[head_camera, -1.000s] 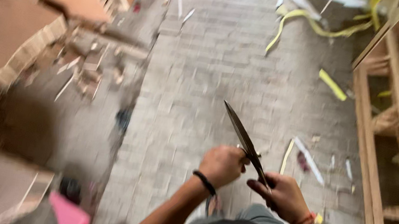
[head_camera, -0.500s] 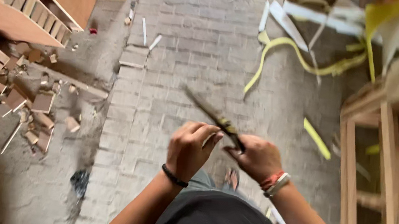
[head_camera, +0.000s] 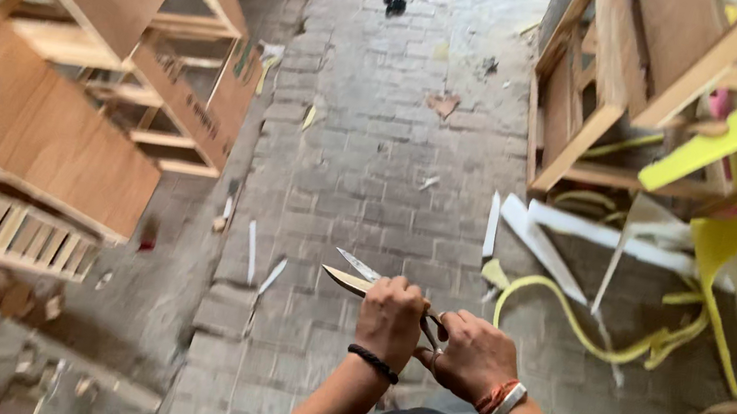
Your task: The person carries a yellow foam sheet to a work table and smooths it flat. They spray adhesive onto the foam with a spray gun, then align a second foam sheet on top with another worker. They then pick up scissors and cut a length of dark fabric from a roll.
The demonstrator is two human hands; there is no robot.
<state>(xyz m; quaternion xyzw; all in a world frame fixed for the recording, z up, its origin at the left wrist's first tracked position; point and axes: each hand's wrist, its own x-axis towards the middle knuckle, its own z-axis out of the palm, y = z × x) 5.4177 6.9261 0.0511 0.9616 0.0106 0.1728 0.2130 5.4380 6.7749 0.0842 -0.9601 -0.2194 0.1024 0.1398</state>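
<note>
Low in the head view, over the brick floor (head_camera: 376, 159), I see both hands meet on a pair of shears (head_camera: 356, 276). My left hand (head_camera: 389, 319) is curled tight round the middle of the tool, near the pivot, and it is the nearer hand to the blades. My right hand (head_camera: 473, 354) is closed on the handle end (the handles themselves are hidden under the fingers). From both grips the blades run out to the left and slightly away from me, the long axis near level, tips a little parted. Wooden frames (head_camera: 103, 31) stand well apart to the left, yellow strips (head_camera: 601, 344) to the right.
</note>
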